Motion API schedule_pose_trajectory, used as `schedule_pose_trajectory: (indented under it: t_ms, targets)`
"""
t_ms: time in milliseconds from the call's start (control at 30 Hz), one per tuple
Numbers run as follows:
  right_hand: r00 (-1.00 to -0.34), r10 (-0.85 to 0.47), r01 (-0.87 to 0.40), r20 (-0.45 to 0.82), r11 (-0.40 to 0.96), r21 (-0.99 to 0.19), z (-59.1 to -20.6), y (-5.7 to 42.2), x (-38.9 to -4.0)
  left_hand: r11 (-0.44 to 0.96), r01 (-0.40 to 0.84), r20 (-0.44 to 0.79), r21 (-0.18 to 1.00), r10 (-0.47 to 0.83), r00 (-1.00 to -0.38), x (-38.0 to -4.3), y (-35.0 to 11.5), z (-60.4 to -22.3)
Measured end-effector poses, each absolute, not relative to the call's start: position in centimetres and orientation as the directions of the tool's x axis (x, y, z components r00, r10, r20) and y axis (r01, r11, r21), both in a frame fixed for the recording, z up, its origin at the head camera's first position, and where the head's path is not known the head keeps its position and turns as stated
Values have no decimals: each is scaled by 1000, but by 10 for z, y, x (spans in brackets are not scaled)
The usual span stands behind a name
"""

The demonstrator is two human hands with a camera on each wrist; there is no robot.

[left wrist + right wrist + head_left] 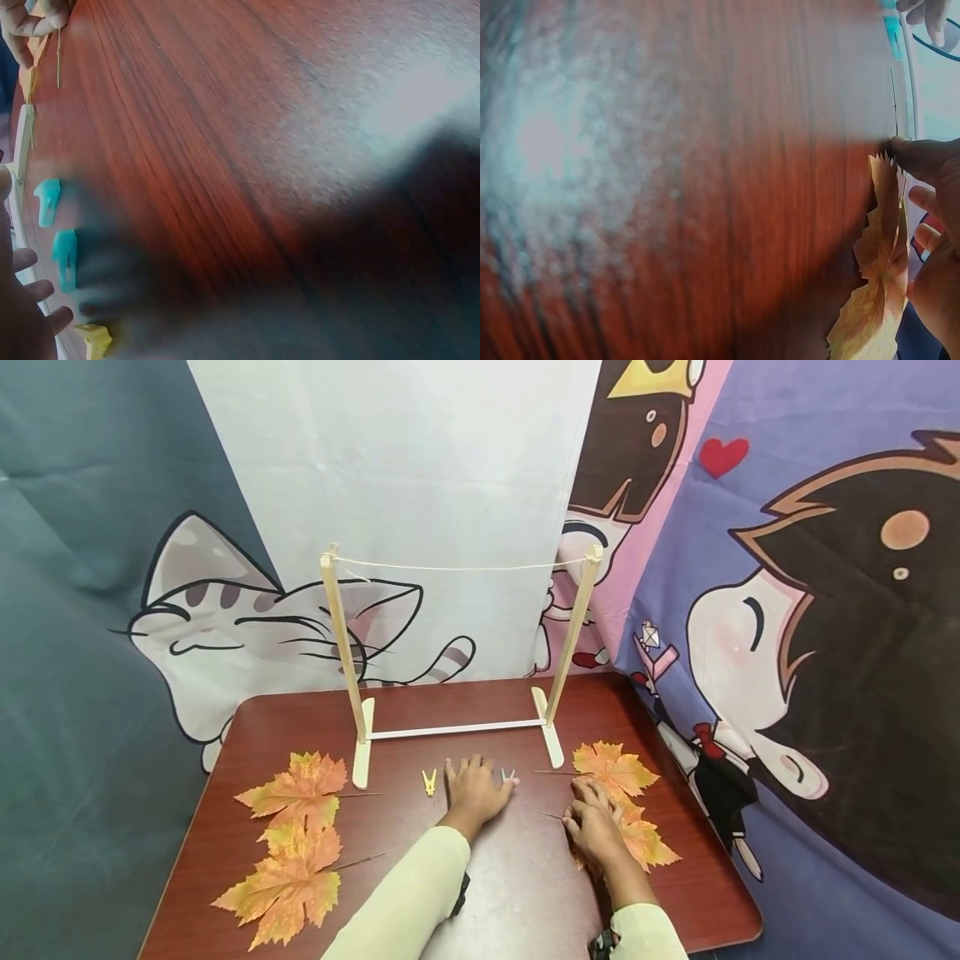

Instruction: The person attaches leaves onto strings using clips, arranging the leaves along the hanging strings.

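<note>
My left hand lies low over the table with fingers spread, among small clothespins. A yellow clothespin is left of it, and a blue clothespin shows by the thumb. In the left wrist view two teal clothespins lie beside the fingers; the hand hides one of them from the head view. At the right, my right hand pinches the nearer orange-yellow artificial maple leaf near its stem base. Part of that leaf is hidden under the hand. Another maple leaf lies just beyond.
Behind the hands stands a wooden frame with a string tied between its two posts. Two more maple leaves overlap on the left side of the brown table. Printed cartoon curtains hang behind and beside the table.
</note>
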State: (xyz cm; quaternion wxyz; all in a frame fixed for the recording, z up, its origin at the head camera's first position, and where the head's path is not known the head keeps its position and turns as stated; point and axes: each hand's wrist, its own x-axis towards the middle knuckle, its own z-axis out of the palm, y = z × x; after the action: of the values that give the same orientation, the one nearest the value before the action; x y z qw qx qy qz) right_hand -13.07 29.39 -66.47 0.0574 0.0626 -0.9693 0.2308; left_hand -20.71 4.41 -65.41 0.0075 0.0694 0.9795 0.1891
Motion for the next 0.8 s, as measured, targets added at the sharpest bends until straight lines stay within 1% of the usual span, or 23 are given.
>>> schedule_pose_trajectory:
  t_ms: [167,367,567,800]
  targets:
    - [-982,-84,-152,170,881,-448,-666,293,-130,926,122,-20,356,138,-990,-207,49,-650]
    - [-982,-87,-155,167,873,-462,-667,292,-131,943,92,-39,319,111,-993,-207,51,-650]
    - [-980,-99,-167,170,879,-447,-666,291,-129,950,55,-7,308,60,-998,-205,59,-651]
    - [-986,-103,-150,131,890,-431,-664,292,-127,958,11,9,286,9,-1000,-203,74,-653]
